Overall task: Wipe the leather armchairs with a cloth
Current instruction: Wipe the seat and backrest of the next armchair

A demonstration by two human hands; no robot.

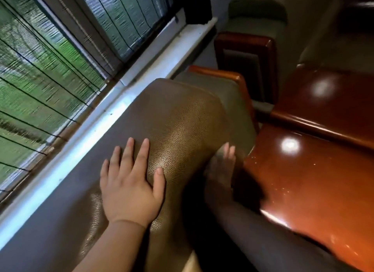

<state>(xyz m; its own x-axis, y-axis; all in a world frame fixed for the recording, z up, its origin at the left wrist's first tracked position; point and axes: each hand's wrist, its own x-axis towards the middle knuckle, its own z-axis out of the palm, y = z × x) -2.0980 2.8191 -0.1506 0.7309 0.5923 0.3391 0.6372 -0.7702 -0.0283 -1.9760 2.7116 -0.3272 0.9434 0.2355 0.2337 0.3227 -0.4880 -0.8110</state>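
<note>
1. Low in the frame's centre, the left hand (pixel 130 182) lies flat on the top of a brown leather armchair back (pixel 178 120) — fingers straight and spread, palm down, holding nothing.
2. Right of it, the right hand (pixel 221 168) is blurred and in shadow on the front face of the same backrest; its fingers look extended, but whether it holds anything cannot be told, and no cloth can be made out.
3. A dark sleeve (pixel 263 231) runs from that hand toward the lower right corner.
4. At the right of the frame, a glossy reddish-brown wooden armrest (pixel 303 180) sits just beside the right hand, with bright light spots on its polish.
5. Further up, toward the upper right, a second armchair (pixel 244 55) with the same wooden trim stands near the first.
6. Along the left of the backrest runs a white window sill (pixel 113 109) — above it, in the upper left, a woven blind (pixel 40 69) with green showing through.
</note>
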